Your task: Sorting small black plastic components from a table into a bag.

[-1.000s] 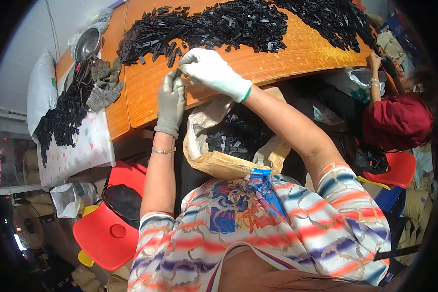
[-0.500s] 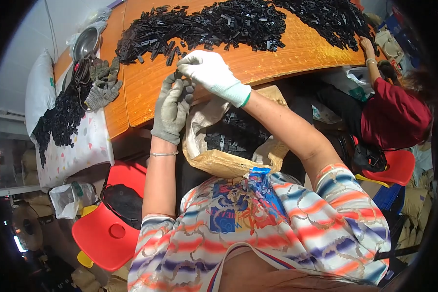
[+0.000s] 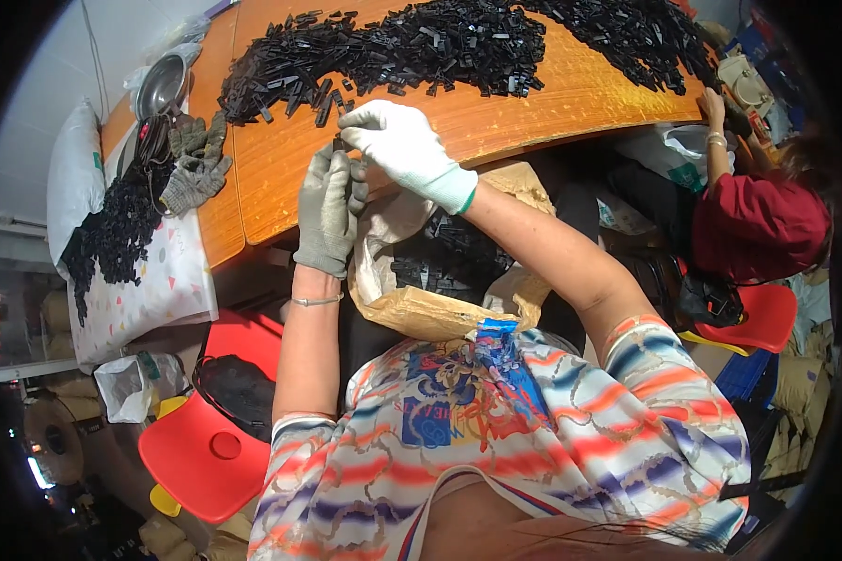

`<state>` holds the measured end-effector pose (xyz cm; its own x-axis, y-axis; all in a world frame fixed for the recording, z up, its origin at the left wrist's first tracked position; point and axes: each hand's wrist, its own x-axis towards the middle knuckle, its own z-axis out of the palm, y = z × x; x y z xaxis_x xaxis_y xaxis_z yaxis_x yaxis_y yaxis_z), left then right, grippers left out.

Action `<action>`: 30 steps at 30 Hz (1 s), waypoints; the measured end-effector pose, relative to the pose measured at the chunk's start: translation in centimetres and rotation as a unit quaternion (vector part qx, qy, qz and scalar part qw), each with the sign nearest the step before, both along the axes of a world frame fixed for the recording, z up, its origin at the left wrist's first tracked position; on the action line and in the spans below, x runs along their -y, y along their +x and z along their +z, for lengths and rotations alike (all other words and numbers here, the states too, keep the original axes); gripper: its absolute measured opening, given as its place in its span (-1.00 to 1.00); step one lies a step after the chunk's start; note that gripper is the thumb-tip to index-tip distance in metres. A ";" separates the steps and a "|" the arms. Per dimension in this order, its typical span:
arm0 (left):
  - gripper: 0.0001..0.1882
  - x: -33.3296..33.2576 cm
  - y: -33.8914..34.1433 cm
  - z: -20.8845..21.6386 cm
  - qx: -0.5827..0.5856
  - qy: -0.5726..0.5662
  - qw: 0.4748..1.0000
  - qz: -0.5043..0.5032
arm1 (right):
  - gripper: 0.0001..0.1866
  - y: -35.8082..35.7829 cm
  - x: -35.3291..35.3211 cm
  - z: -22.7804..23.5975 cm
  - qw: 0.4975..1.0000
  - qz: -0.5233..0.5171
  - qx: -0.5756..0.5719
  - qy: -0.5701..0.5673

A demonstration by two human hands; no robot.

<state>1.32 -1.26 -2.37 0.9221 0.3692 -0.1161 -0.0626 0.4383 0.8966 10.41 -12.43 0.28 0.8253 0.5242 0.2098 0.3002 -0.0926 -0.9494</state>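
Note:
My left hand (image 3: 329,208), in a grey glove, is closed on a small black plastic piece (image 3: 339,144) that shows at its fingertips. Close against it, my right hand (image 3: 399,148), in a white glove with a green cuff, pinches at the same piece from above and the right. Its fingers hide most of the piece. Both hands are over the front edge of the orange wooden table (image 3: 269,178). A long heap of similar black pieces (image 3: 421,47) lies just beyond them. Below my right forearm, an open paper sack (image 3: 412,313) holds more black pieces (image 3: 444,252).
At the left, a patterned cloth (image 3: 173,290) carries small black parts (image 3: 122,229), worn gloves (image 3: 196,168) and a metal bowl (image 3: 163,86). A red chair (image 3: 206,458) stands at lower left. A co-worker in a dark red shirt (image 3: 762,224) sits at the right by another heap (image 3: 627,42).
My hands have shifted only slightly and stay together at the piece. The co-worker's hand has moved a little down and to the right at the table's edge.

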 end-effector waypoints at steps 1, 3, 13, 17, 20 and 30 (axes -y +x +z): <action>-0.79 0.0 -0.1 0.1 0.006 0.012 1.000 -0.001 | -0.73 -0.1 0.0 0.0 1.000 0.002 0.015 -0.003; -0.78 0.0 0.0 0.1 0.007 0.020 1.000 0.005 | -0.72 -0.2 0.0 -0.1 0.999 0.005 0.031 -0.007; -0.73 0.6 0.0 -1.4 0.007 0.250 0.967 0.046 | -0.79 0.5 0.4 -0.1 0.923 0.063 0.295 -0.239; -0.76 0.5 0.0 -1.9 -0.005 0.331 0.937 0.110 | -0.84 0.4 -0.1 0.4 0.879 0.120 0.370 -0.276; -0.79 0.7 0.4 -1.2 -0.062 0.259 0.961 0.077 | -0.85 0.5 0.2 0.1 0.874 0.135 0.370 -0.283; -0.73 2.0 2.0 0.0 -0.090 0.195 0.975 0.051 | -0.83 0.4 1.2 -0.3 0.898 0.060 0.339 -0.273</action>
